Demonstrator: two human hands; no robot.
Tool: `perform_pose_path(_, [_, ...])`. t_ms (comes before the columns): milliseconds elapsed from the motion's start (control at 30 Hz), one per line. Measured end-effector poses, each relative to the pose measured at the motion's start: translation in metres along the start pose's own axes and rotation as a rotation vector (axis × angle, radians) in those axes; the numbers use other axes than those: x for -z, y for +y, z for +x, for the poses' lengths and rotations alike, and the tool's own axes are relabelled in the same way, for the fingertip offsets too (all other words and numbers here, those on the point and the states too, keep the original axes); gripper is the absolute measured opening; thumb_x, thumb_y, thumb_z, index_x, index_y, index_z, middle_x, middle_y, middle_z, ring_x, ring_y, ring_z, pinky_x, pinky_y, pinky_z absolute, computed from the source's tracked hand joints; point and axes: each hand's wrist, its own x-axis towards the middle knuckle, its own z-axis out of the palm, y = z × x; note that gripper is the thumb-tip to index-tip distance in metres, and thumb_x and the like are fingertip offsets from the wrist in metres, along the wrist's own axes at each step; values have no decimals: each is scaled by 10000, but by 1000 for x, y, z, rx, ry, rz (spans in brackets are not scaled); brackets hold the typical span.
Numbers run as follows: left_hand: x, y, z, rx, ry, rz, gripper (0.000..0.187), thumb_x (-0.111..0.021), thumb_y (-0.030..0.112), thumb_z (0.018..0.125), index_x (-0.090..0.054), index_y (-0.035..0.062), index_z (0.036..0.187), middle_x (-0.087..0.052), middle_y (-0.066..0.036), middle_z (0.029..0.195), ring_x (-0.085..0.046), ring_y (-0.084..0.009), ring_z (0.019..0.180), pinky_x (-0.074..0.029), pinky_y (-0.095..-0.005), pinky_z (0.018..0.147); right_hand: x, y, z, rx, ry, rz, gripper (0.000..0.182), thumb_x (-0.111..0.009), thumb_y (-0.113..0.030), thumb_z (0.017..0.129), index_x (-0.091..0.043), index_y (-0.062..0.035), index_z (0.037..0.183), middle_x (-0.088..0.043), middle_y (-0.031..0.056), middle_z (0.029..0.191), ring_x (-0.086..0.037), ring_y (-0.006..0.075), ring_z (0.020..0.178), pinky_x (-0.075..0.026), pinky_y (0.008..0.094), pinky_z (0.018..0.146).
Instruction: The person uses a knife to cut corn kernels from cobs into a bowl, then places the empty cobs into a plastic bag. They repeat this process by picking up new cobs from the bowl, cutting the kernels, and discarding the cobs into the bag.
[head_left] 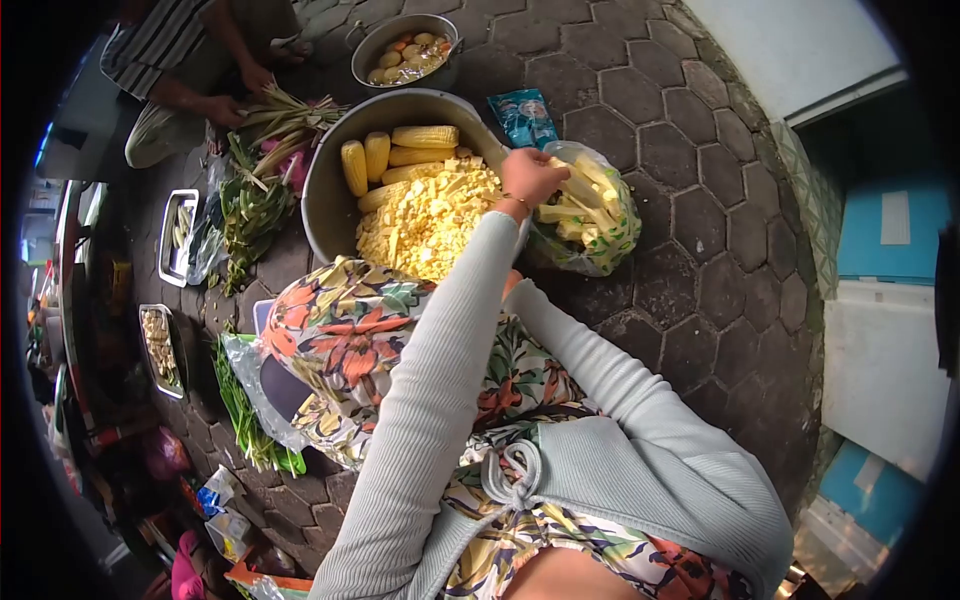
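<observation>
My left hand (535, 180) is closed at the rim of a clear plastic bag (605, 245) with green print; what it holds, if anything, is hidden. Pale stripped corn cobs (585, 205) fill the bag. Beside it stands a large metal pot (320, 200) with whole yellow cobs (425, 137) at the back and a heap of cut corn (430, 220) at the front. My right hand (512, 282) shows only a small part below the pot's right side, mostly behind my left sleeve, its fingers hidden.
Behind stands a smaller pot (448, 70) of potatoes, near a teal packet (524, 117). Another person's hands (235, 100) hold leafy stalks (285, 115) at the upper left. Metal trays (163, 250), green onions (245, 410) and plastic bags lie to the left.
</observation>
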Motion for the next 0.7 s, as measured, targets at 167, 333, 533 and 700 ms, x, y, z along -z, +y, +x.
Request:
perform_pose_path(167, [3,0,18,-268,299,367,522,-689,273,601,-550,-6,1019,-606,-165,857,-585,-248,835,-480,-310,689,-4,14,15,31,27,130,390,-471,-276,804,-465,-69,1135,-515,172,1095,-503,310,1001,-430,379,801])
perform_pose_path(333, [109,-7,42,-184,331,381,300,-646,252,622,-627,10,798,-618,-139,742,-606,-246,698,-470,-313,653,27,-11,6,-234,114,34,250,-448,-231,824,-479,14,860,-582,222,734,-576,364,719,-450,438,637])
perform_pose_path(533, [233,-125,12,220,381,764,188,-522,111,686,-608,16,824,-584,-201,860,-552,-341,852,-434,-380,755,36,-11,12,-210,47,46,242,-448,-221,821,-467,17,859,-561,253,694,-555,399,693,-433,465,632])
perform_pose_path(700, [273,-195,-19,26,327,810,239,-505,-2,661,-564,19,892,-550,-176,892,-514,-352,869,-427,-373,759,35,2,12,-210,83,225,221,-458,-202,820,-474,18,796,-535,264,675,-520,429,672,-393,480,593])
